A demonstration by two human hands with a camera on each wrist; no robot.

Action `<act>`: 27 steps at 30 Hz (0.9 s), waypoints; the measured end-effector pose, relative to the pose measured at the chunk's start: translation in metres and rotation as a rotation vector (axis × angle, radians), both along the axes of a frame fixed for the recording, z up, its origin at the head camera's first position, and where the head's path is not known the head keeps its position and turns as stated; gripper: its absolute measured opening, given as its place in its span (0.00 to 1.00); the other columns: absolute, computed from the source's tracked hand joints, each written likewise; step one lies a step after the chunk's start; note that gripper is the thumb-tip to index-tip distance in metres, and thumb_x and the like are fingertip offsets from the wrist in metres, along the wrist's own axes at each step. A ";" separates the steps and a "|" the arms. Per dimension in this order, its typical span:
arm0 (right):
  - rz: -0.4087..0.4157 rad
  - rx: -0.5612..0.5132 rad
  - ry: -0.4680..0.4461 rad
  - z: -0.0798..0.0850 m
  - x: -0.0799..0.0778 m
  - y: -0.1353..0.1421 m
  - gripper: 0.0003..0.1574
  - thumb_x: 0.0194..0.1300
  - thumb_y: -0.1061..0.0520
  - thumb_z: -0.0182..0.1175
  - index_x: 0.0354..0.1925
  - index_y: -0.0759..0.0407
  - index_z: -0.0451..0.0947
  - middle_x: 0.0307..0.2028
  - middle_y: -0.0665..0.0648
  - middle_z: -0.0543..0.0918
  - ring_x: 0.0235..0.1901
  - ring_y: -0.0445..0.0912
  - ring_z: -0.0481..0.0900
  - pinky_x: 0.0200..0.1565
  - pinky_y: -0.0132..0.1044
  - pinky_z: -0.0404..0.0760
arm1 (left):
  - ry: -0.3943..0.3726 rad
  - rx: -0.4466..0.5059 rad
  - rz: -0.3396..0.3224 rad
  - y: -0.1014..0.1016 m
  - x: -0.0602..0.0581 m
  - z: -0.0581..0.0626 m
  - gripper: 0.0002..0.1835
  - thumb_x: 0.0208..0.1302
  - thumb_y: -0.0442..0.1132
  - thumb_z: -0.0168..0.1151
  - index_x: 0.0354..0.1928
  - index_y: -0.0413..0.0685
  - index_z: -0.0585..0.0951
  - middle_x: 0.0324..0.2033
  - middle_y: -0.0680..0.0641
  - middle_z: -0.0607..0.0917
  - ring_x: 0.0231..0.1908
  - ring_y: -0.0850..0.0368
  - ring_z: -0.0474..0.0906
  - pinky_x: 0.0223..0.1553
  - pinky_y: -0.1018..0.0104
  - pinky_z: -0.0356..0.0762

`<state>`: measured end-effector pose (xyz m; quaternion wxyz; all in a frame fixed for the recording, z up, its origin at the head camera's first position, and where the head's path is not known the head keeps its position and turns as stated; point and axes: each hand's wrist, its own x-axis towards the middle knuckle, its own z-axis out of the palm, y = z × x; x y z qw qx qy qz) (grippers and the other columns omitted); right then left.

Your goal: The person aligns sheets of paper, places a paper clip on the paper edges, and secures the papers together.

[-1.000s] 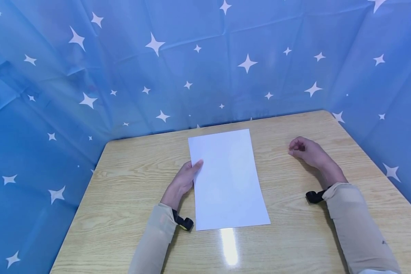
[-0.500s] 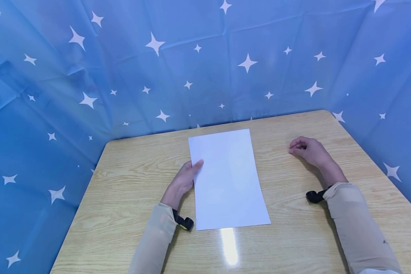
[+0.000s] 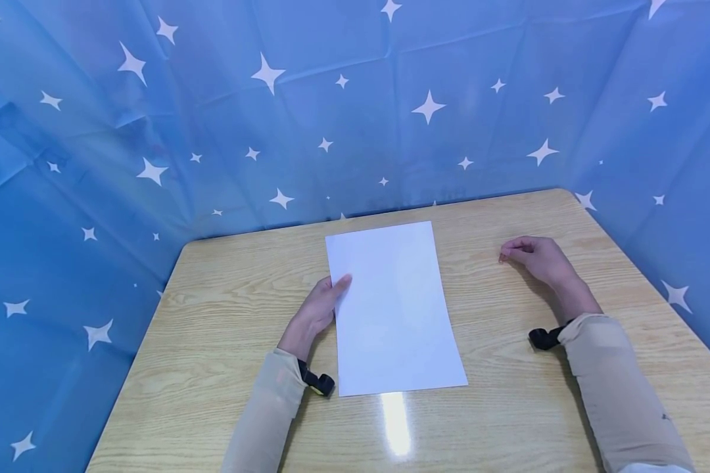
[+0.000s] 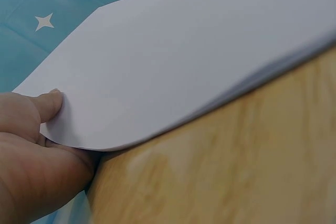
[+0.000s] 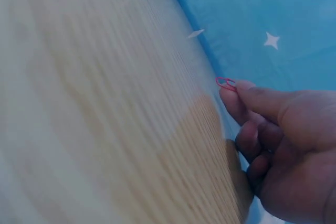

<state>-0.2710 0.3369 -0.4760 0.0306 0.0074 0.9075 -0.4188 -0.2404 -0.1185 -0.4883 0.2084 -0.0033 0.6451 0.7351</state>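
Observation:
White paper [image 3: 398,315] lies lengthwise near the middle of the table, its face blank. My left hand [image 3: 316,305] grips its left edge, thumb on top and the other fingers hidden beneath. In the left wrist view the held edge of the paper [image 4: 136,77] bends up a little from the wood. To the right of the paper, my right hand [image 3: 538,259] pinches a small red paper clip [image 5: 226,83] between thumb and index finger. The clip's loop end sticks out past the fingertips, while the remaining fingers curl towards the palm.
The pale wooden table [image 3: 213,368] has rounded far corners. Behind it and along both sides hangs a blue curtain [image 3: 355,112] with white stars. Each wrist wears a black strap-on camera, the left camera [image 3: 319,385] close to the paper's lower left corner.
The fingers of my right hand have shifted slightly around the paper clip, thumb and index finger now closer together. My left hand and the paper have stayed in place.

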 end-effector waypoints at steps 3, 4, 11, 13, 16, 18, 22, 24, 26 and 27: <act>-0.001 -0.018 -0.006 0.002 0.000 -0.001 0.26 0.73 0.41 0.52 0.48 0.61 0.81 0.48 0.64 0.81 0.55 0.58 0.70 0.54 0.53 0.62 | 0.002 0.000 -0.002 0.000 -0.001 0.000 0.20 0.74 0.50 0.50 0.56 0.43 0.75 0.44 0.42 0.84 0.40 0.52 0.82 0.38 0.62 0.79; -0.002 -0.022 -0.010 0.002 0.000 -0.001 0.26 0.73 0.41 0.51 0.48 0.61 0.81 0.49 0.64 0.81 0.56 0.58 0.69 0.54 0.53 0.61 | 0.003 -0.001 -0.004 -0.001 -0.001 0.000 0.20 0.74 0.50 0.51 0.57 0.43 0.75 0.43 0.42 0.84 0.40 0.52 0.82 0.38 0.62 0.79; -0.025 -0.025 -0.039 0.003 0.000 -0.003 0.26 0.74 0.41 0.49 0.48 0.59 0.81 0.51 0.62 0.79 0.41 0.54 0.68 0.37 0.43 0.63 | 0.005 -0.001 -0.002 -0.001 -0.002 -0.001 0.20 0.73 0.50 0.51 0.56 0.43 0.76 0.43 0.42 0.85 0.39 0.52 0.83 0.38 0.62 0.79; -0.029 -0.028 -0.053 0.003 0.001 -0.004 0.25 0.74 0.41 0.49 0.48 0.59 0.81 0.50 0.61 0.79 0.36 0.53 0.65 0.32 0.42 0.61 | -0.004 -0.003 -0.005 0.000 -0.002 -0.002 0.21 0.73 0.51 0.52 0.56 0.43 0.75 0.43 0.43 0.85 0.40 0.52 0.83 0.38 0.62 0.79; -0.024 -0.027 -0.064 0.002 0.002 -0.005 0.25 0.74 0.41 0.50 0.48 0.59 0.81 0.50 0.61 0.79 0.34 0.52 0.64 0.31 0.41 0.62 | -0.016 -0.009 -0.003 0.000 -0.001 -0.004 0.21 0.72 0.52 0.52 0.57 0.43 0.75 0.44 0.43 0.85 0.40 0.52 0.83 0.39 0.62 0.79; -0.014 -0.027 -0.061 0.003 0.003 -0.006 0.25 0.74 0.42 0.50 0.49 0.59 0.81 0.51 0.62 0.79 0.37 0.52 0.65 0.33 0.40 0.63 | -0.017 -0.006 0.003 0.000 -0.001 -0.005 0.21 0.72 0.51 0.52 0.57 0.43 0.75 0.44 0.43 0.85 0.41 0.52 0.83 0.40 0.62 0.79; 0.002 -0.029 -0.051 0.005 0.005 -0.011 0.26 0.75 0.42 0.49 0.50 0.60 0.80 0.51 0.63 0.79 0.39 0.52 0.66 0.36 0.40 0.64 | 0.003 -0.006 0.011 0.000 0.000 -0.005 0.21 0.73 0.52 0.52 0.56 0.43 0.76 0.44 0.43 0.85 0.40 0.52 0.83 0.39 0.62 0.79; 0.004 -0.034 -0.050 0.008 0.005 -0.013 0.27 0.74 0.41 0.49 0.52 0.60 0.79 0.50 0.63 0.80 0.40 0.52 0.68 0.35 0.40 0.66 | 0.013 -0.007 0.007 0.000 -0.001 -0.005 0.21 0.72 0.52 0.52 0.56 0.43 0.76 0.43 0.43 0.85 0.39 0.52 0.83 0.39 0.62 0.80; 0.014 -0.033 -0.046 0.010 0.005 -0.016 0.28 0.74 0.40 0.49 0.53 0.60 0.78 0.50 0.63 0.81 0.40 0.51 0.69 0.35 0.39 0.69 | 0.015 -0.005 0.004 0.000 -0.001 -0.004 0.21 0.72 0.52 0.52 0.56 0.44 0.76 0.43 0.43 0.85 0.39 0.52 0.83 0.38 0.62 0.80; 0.018 -0.033 -0.044 0.011 0.005 -0.017 0.28 0.74 0.39 0.49 0.53 0.60 0.78 0.50 0.63 0.81 0.41 0.51 0.70 0.34 0.39 0.70 | 0.014 -0.003 0.001 0.000 -0.001 -0.003 0.22 0.72 0.52 0.52 0.56 0.44 0.76 0.43 0.43 0.85 0.39 0.52 0.83 0.38 0.62 0.80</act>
